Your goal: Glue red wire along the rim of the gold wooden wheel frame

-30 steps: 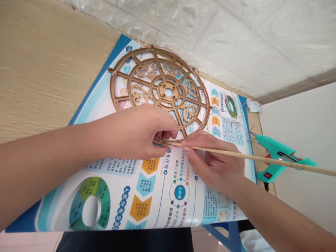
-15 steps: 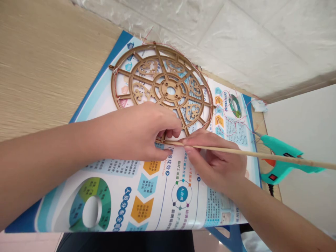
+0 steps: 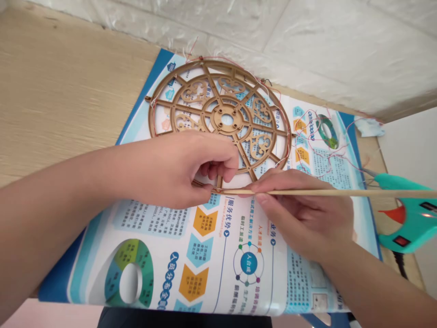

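A round brown openwork frame [image 3: 227, 119] lies on a printed sheet [image 3: 235, 291], with thin red and white wires along its rim. My left hand [image 3: 191, 168] covers the frame's lower left part; its fingers are curled and its thumb lies at the near rim, but what they pinch is too small to make out. My right hand [image 3: 300, 209] pinches a thin wooden stick [image 3: 324, 193] between thumb and fingers. The stick's tip meets the near rim just right of my left thumb, and its other end runs out of view at the right.
A teal glue gun [image 3: 406, 223] with a black cord lies at the right, near loose red and white wires [image 3: 321, 159]. White crumpled tissue [image 3: 369, 126] sits at the far right corner. A pale wall [image 3: 324, 50] borders the wooden table [image 3: 61, 91].
The whole view has shifted, so the frame and glue gun appear farther right. The stick now looks more level. Both hands remain at the near rim, slightly farther apart.
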Tool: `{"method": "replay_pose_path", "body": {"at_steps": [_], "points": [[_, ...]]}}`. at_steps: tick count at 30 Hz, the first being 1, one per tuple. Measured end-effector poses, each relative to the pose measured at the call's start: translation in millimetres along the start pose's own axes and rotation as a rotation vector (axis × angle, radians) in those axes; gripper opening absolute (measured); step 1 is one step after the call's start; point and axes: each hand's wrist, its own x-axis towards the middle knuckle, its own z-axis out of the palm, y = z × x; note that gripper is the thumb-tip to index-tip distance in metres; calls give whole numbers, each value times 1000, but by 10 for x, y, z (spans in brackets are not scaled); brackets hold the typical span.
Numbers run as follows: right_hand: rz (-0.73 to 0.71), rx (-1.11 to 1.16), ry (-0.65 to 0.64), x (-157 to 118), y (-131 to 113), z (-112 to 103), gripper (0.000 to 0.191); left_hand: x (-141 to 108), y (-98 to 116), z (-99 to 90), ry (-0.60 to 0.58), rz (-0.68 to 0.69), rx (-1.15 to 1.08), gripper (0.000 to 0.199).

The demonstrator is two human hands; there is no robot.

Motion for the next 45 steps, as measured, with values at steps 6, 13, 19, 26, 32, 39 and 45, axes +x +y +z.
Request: {"method": "replay_pose_path", "body": {"at_steps": [6, 13, 19, 26, 32, 39, 45], "points": [[20, 14, -65, 41, -21, -28, 21, 22, -35, 24, 28, 33, 21, 20], [76, -11, -93, 24, -25, -27, 14, 31, -83, 91, 139, 114, 126, 17], [62, 23, -104, 20, -28, -33, 14, 27, -73, 89, 136, 141, 132, 15], [39, 32, -113, 12, -19, -14, 15, -12, -68, 61, 104, 97, 92, 15], [31, 0, -93, 0, -29, -9, 13, -18, -50, 49, 76, 63, 23, 22], [45, -57, -81, -9, -40, -4, 13, 1, -41, 54, 64, 53, 51, 22], [40, -12, -94, 1, -39, -25, 12, 6, -76, 63, 92, 96, 76, 18]]}}
